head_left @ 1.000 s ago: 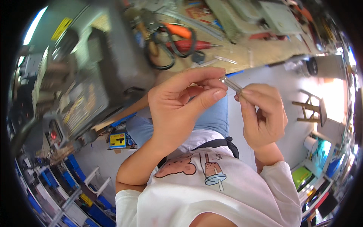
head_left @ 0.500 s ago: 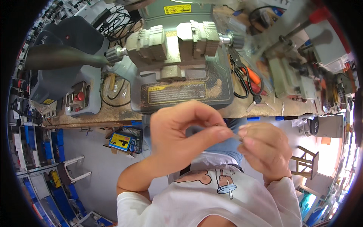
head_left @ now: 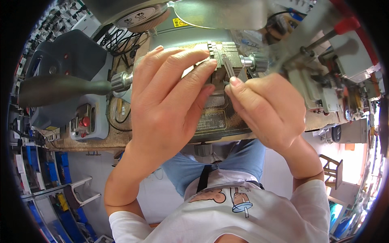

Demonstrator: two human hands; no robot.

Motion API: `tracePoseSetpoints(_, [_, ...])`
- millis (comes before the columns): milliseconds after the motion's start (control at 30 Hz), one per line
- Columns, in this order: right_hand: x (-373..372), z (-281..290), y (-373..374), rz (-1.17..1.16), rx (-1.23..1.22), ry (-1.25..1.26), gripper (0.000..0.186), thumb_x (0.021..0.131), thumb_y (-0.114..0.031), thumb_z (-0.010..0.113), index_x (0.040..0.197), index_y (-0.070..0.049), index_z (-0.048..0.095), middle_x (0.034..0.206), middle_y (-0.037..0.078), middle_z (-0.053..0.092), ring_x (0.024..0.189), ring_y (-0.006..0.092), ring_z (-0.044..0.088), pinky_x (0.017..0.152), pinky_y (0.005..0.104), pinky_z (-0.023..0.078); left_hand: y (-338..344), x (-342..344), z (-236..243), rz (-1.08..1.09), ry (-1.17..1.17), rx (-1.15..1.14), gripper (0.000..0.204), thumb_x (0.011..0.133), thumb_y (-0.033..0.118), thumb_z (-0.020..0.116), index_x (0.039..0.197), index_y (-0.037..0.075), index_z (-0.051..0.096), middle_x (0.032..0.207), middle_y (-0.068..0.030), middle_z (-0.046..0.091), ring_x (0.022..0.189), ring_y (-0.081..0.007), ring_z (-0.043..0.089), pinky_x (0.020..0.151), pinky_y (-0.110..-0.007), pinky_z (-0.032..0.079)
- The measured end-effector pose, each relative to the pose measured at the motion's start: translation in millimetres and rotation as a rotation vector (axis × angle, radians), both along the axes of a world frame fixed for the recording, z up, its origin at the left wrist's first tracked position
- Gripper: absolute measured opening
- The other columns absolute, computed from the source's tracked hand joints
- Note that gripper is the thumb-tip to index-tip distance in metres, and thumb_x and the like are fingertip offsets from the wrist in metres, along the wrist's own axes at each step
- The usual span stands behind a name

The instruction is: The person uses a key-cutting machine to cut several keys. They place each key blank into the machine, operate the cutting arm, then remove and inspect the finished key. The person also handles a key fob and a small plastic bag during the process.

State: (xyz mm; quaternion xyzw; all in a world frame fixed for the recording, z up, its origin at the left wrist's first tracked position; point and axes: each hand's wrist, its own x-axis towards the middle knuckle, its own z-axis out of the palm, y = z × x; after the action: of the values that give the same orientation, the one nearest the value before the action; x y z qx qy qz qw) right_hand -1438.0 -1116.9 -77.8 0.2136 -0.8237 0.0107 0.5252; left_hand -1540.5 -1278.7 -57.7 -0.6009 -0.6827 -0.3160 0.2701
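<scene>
My left hand arches over a metal clamping block on a machine, fingers bent at its top; whatever lies under them is hidden. My right hand, closed at the block’s right, pinches a thin grooved metal strip, like a key blank, between thumb and index finger, its far end against the block. A knurled knob sits right of the block; a second knob is left of my left hand. Below the block is the machine’s dusty dark base.
A long dark handle, grey machine housing and red-knobbed device stand left. Black cables lie behind. At upper right is a red-handled lever. An overhead housing hangs above. A wooden stool stands lower right.
Both hands have moved up from above my lap onto the clamping block, separating slightly. The strip, formerly held between both hands, now meets the block in my right fingers.
</scene>
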Motion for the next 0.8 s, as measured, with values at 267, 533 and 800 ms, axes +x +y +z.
tracePoseSetpoints(267, [2, 10, -11, -0.022, -0.045, -0.172, 0.028, 0.061, -0.003, 0.069, 0.086, 0.007, 0.062, 0.068, 0.011, 0.055, 0.05, 0.0191, 0.05, 0.039, 0.0264, 0.037, 7, -4, 4, -0.069, 0.019, -0.092, 0.028, 0.075, 0.003, 0.056, 0.101, 0.0, 0.065, 0.106, -0.0108, 0.063, 0.103, -0.0285, 0.057, 0.098, -0.043, 0.035])
tracePoseSetpoints(533, [3, 5, 3, 0.056, -0.108, -0.201, 0.034, 0.061, -0.01, 0.069, 0.09, 0.007, 0.062, 0.073, 0.01, 0.057, 0.053, 0.0193, 0.051, 0.042, 0.0277, 0.038, 11, -9, 7, -0.05, 0.167, -0.158, 0.038, 0.083, 0.034, 0.057, 0.097, 0.0, 0.066, 0.101, -0.0099, 0.064, 0.098, -0.0277, 0.059, 0.093, -0.042, 0.038])
tracePoseSetpoints(800, [12, 24, 42, -0.142, -0.805, -0.591, 0.036, 0.082, -0.028, 0.063, 0.106, -0.002, 0.061, 0.089, 0.007, 0.059, 0.075, 0.0117, 0.052, 0.065, 0.0223, 0.042, 16, -8, 7, -0.039, 0.19, -0.108, 0.044, 0.071, 0.039, 0.068, 0.092, 0.0, 0.066, 0.095, -0.0078, 0.066, 0.091, -0.0263, 0.061, 0.08, -0.038, 0.044])
